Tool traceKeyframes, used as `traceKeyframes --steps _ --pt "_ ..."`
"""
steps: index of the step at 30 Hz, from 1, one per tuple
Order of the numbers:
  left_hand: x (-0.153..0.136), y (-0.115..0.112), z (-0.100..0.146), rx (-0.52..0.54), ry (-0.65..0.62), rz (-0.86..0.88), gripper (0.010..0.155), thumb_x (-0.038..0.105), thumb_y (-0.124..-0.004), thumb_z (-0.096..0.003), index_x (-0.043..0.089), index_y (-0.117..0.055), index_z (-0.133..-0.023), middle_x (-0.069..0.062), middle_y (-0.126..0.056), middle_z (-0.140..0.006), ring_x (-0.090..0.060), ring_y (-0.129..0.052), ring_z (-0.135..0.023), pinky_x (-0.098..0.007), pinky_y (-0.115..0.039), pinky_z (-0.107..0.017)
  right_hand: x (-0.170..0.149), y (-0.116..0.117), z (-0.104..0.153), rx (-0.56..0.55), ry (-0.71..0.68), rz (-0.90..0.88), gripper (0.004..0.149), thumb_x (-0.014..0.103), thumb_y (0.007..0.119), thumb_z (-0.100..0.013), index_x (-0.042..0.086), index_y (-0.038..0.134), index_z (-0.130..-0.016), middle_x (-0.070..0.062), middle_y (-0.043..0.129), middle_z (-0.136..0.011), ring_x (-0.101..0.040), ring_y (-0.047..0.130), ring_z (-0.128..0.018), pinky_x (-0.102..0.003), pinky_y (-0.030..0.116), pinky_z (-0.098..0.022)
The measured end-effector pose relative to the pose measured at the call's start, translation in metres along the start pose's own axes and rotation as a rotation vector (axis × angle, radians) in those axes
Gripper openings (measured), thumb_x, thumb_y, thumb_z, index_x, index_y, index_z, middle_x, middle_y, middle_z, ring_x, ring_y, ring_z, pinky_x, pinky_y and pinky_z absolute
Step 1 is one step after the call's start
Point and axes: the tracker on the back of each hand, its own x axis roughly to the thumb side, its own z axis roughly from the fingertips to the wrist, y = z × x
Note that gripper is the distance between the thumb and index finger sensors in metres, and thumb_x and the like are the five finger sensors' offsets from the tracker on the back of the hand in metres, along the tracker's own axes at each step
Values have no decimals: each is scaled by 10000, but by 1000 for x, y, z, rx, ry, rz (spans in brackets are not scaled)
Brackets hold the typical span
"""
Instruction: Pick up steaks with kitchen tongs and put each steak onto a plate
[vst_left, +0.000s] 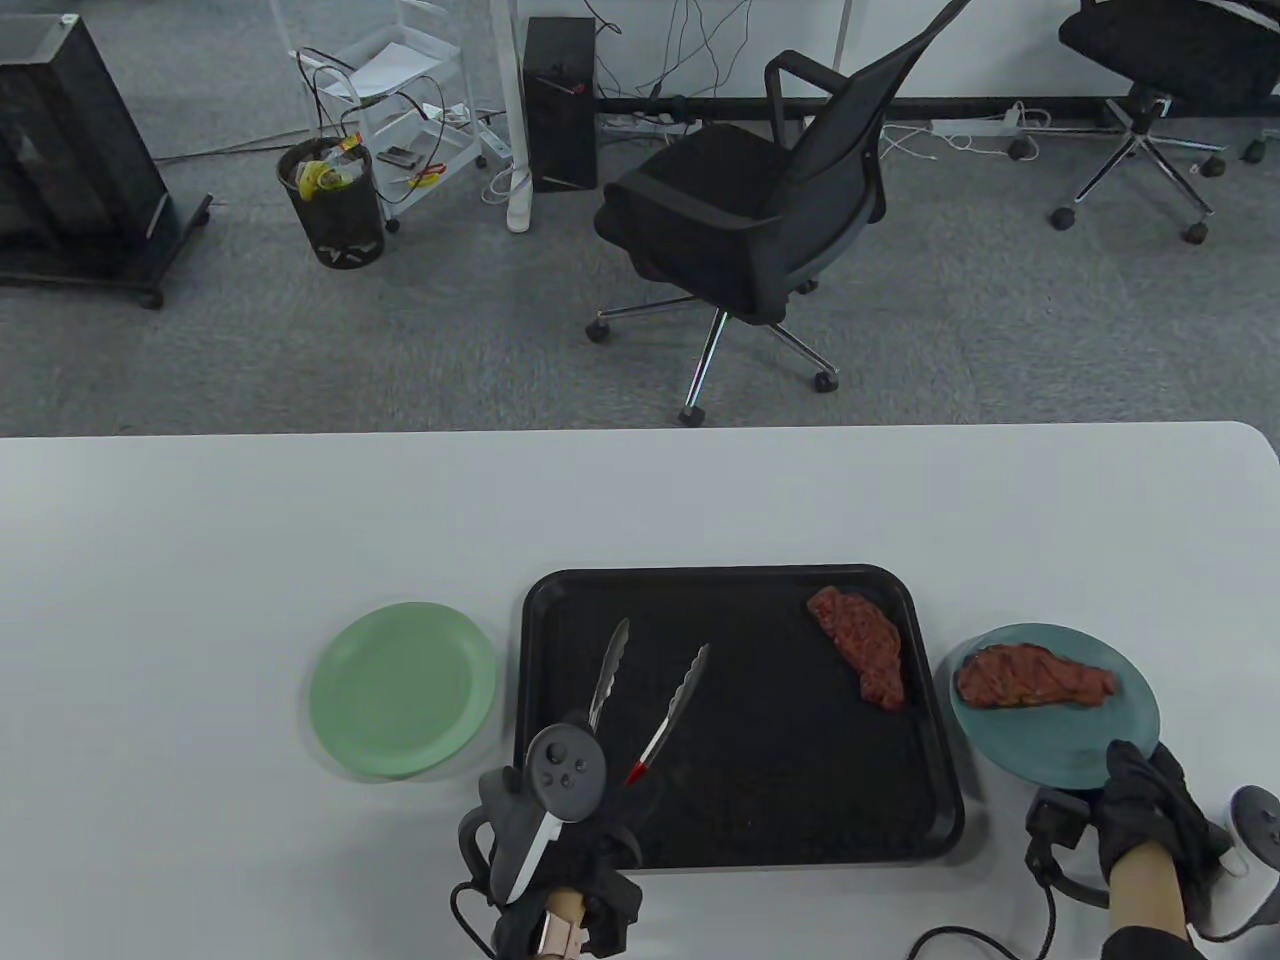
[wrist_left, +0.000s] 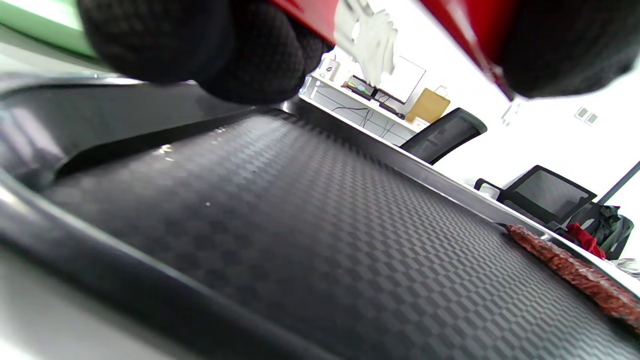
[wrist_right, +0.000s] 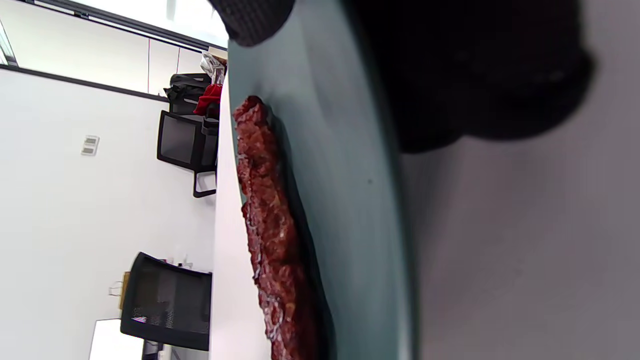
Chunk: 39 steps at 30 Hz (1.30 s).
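From above, one red raw-looking steak (vst_left: 1035, 680) already lies on the round teal plate (vst_left: 1060, 745) at the tray's three o'clock side, so half the job looks done. The second marbled red steak (vst_left: 860, 648) sits in the black rectangular plastic tray (vst_left: 740, 820), up toward its two o'clock corner, and the round pale-green plate (vst_left: 400, 690) at the tray's nine o'clock side has nothing on it. The gloved left hand (vst_left: 560, 850) grips the red-handled steel kitchen tongs (vst_left: 650, 700) at their handle end; the two arms stand spread over the tray's left half, tips pointing to twelve o'clock, well apart from the remaining steak. The gloved right hand (vst_left: 1150, 810) rests at the teal plate's six o'clock rim.

From the left wrist, dark fingers (wrist_left: 210, 45) curl round the red handles, and the steak shows far off at four o'clock on the textured tray floor.

From the right wrist, a fingertip (wrist_right: 252, 17) lies over the teal rim and the rest of the fingers are beneath it, pinching the plate; the plated steak lies just beyond.
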Motion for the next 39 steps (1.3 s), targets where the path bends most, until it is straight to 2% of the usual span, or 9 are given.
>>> traceKeyframes --steps 4,7,11,15,17,24,28,33,39 --pt "-2 -2 0 -14 8 -24 991 654 -842 -297 70 -569 -1050 -222 -749 -873 -338 -931 -506 -365 -865 -297 7 0 3 -18 -22 84 516 208 668 -495 49 528 -965 -220 831 -726 -370 929 -398 -394 888 -213" --pt "-1 -2 0 -20 5 -43 994 656 -841 -296 71 -565 -1051 -222 -747 -875 -338 -930 -509 -363 -865 -299 12 -3 7 -98 -37 233 517 215 687 -489 60 549 -962 -183 847 -671 -317 910 -343 -361 850 -169" --pt "2 -3 1 -20 -5 -55 1000 659 -839 -293 70 -561 -1052 -222 -744 -877 -339 -930 -511 -363 -865 -301 21 -1 11 -206 -74 509 560 227 724 -473 29 549 -966 -130 880 -583 -263 899 -263 -337 824 -103" --pt "2 -5 1 -29 -6 -78 1001 660 -838 -295 69 -560 -1053 -224 -743 -878 -340 -929 -513 -363 -865 -301 29 11 18 -319 -140 896 623 281 764 -452 21 544 -975 -96 891 -534 -237 889 -227 -328 809 -73" --pt "2 -5 0 -34 -5 -88 1001 660 -838 -295 70 -559 -1053 -223 -742 -879 -340 -928 -515 -363 -864 -304 32 18 21 -333 -141 1048 646 314 753 -459 28 521 -989 -89 886 -546 -231 885 -238 -326 806 -86" --pt "0 -3 0 -28 8 -83 1001 658 -839 -294 71 -557 -1054 -224 -740 -881 -344 -927 -517 -366 -863 -305 33 29 33 -356 -192 1248 667 364 736 -467 66 491 -1011 -108 865 -610 -258 882 -298 -347 808 -140" --pt "-3 -2 -1 -24 23 -68 999 655 -840 -295 70 -556 -1053 -226 -738 -882 -347 -925 -520 -369 -862 -306 43 31 50 -490 -397 1241 677 399 702 -465 81 484 -1022 -184 835 -714 -323 883 -378 -401 818 -206" --pt "-3 0 0 -5 15 -53 998 654 -840 -294 72 -555 -1053 -224 -738 -882 -345 -926 -520 -369 -862 -307 52 49 74 -332 -592 1166 690 432 686 -456 101 482 -1026 -203 793 -823 -349 894 -507 -444 830 -319" --pt "-5 2 1 3 15 -28 999 655 -838 -294 73 -552 -1053 -224 -734 -885 -347 -924 -526 -370 -861 -311 61 79 114 84 -866 867 685 426 682 -462 95 481 -1027 -245 728 -902 -397 871 -626 -484 816 -397"
